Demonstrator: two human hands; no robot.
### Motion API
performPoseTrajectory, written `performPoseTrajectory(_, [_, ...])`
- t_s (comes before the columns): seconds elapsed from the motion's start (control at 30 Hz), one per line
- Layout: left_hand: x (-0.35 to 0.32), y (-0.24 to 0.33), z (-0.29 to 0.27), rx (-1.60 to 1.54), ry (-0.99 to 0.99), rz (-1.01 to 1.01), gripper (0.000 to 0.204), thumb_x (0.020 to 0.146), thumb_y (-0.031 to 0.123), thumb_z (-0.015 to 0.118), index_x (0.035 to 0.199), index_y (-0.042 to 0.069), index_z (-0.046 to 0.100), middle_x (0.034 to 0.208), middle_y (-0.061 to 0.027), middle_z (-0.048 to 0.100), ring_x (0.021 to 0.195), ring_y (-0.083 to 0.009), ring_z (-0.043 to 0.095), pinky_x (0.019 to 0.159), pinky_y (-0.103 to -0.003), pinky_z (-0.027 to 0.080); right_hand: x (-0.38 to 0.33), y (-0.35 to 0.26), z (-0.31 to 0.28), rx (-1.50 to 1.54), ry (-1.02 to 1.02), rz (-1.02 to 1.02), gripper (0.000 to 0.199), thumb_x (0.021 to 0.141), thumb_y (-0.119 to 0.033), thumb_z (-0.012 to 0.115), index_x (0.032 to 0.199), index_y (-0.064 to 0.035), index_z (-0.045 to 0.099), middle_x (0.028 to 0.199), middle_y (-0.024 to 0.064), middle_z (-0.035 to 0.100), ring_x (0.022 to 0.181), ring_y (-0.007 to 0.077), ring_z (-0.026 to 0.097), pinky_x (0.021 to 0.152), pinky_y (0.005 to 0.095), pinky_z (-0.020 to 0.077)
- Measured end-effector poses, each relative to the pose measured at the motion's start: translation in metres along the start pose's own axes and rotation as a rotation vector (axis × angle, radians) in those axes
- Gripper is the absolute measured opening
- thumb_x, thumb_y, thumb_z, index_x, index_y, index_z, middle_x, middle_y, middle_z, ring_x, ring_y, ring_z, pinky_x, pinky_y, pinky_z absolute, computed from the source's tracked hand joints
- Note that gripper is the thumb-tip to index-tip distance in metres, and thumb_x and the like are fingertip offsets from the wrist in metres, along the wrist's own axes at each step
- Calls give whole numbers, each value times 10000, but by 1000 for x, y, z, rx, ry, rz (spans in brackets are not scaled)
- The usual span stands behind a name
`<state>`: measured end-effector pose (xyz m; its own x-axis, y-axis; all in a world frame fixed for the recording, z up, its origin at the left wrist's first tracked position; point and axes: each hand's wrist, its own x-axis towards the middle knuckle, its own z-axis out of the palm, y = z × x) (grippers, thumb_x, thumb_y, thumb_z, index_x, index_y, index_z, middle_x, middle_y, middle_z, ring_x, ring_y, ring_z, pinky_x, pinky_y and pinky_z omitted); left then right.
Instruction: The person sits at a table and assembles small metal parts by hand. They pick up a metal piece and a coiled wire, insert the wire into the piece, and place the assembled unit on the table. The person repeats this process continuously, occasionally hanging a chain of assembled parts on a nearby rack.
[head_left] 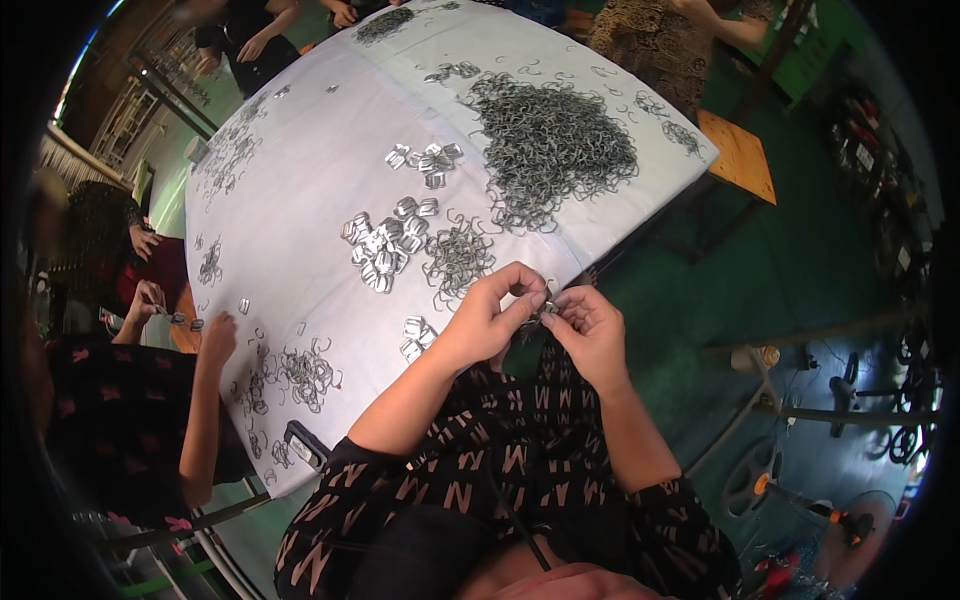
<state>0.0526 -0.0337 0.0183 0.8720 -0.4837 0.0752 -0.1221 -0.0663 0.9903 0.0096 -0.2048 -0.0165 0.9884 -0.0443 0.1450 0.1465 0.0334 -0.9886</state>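
Observation:
Close to the table's near edge, my left hand [497,312] and my right hand [597,335] meet fingertip to fingertip. Both are closed in a pinch on a small metal piece [549,308], mostly covered by the fingers, so its exact kind is hidden. Just left of my left hand lies a small pile of bent wire hooks [458,260]. Beyond my left forearm are a few shiny silver clips [416,338]. Farther off sits a larger heap of similar clips [384,246], with another small group [433,160] behind it.
A big mound of wire hooks [550,145] covers the far right of the white-covered table [300,190]. At left, a co-worker's hand [218,335] is near loose hooks [308,373]. A dark rectangular object [306,446] lies at the near left edge. A wooden stool [738,157] stands right.

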Motion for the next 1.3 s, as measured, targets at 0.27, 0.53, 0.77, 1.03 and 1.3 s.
performPoseTrajectory(0.27, [5,27,21,207,40,314,71,856,1,602,917,-14,569,886,-115,591,852,-238,586,809,-299,453,-2,-26,-5,-274,188,-248,169,707,31,752,857,34,673,799,80,639,679,146,614,630,251,492])
performPoseTrajectory(0.53, [27,-12,21,168,256,247,161,849,89,667,959,-8,601,969,-98,620,874,-197,580,821,-302,444,-3,-63,-38,-242,366,-372,125,743,11,758,825,49,672,775,48,616,681,93,574,600,223,452])
performPoseTrajectory(0.77, [17,-85,23,614,380,434,190,804,81,677,962,15,594,950,-133,598,890,-301,567,815,-380,441,2,-108,-73,-111,531,-544,106,782,14,742,848,54,669,811,30,626,714,70,567,666,198,454])
performPoseTrajectory(1.03, [12,-113,16,693,417,557,211,783,89,676,963,25,588,980,-149,586,937,-339,544,829,-412,431,-22,-181,-131,-88,857,-761,213,762,-18,775,936,59,678,845,66,679,763,100,617,736,202,476])
performPoseTrajectory(1.3, [11,-127,15,620,443,596,168,796,69,631,942,10,574,921,-171,571,878,-368,533,776,-432,424,-82,-253,-192,-361,1105,-848,204,753,-60,792,917,28,707,812,31,676,727,87,588,688,207,450])
